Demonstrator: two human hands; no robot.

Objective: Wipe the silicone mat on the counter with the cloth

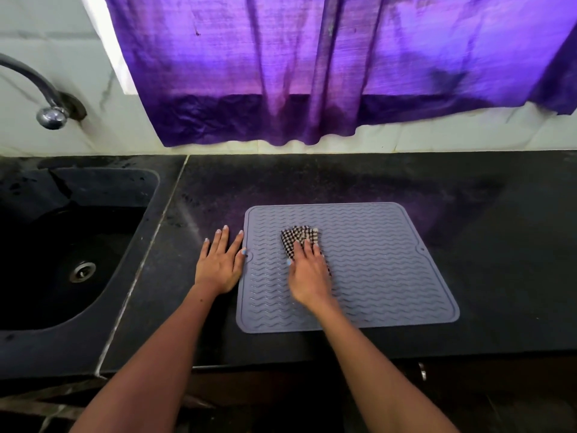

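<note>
Right hand [307, 270] flat, fingers straight, pressing checked cloth [299, 240] onto grey silicone mat [374, 264]; left hand [220, 265] spread flat beside mat's left edge.

From my remote seat I see the mat [374, 276] as matt grey silicone, its face ribbed with raised wavy lines inside a smooth flat rim. The cloth [298, 240] on it looks like woven fabric in a small dark-and-light check, soft and creased. The bench [484, 214] reads as dark polished stone, speckled and faintly glossy, with a pale joint line running across it. The sink [62, 245] looks like the same dark stone, duller and spotted, with a shiny metal drain [82, 271]. The tap [46, 98] is glossy chromed metal. The curtain [265, 73] is thin purple cloth with a coarse visible weave, and the wall [46, 32] is smooth, pale, veined tile.
</note>
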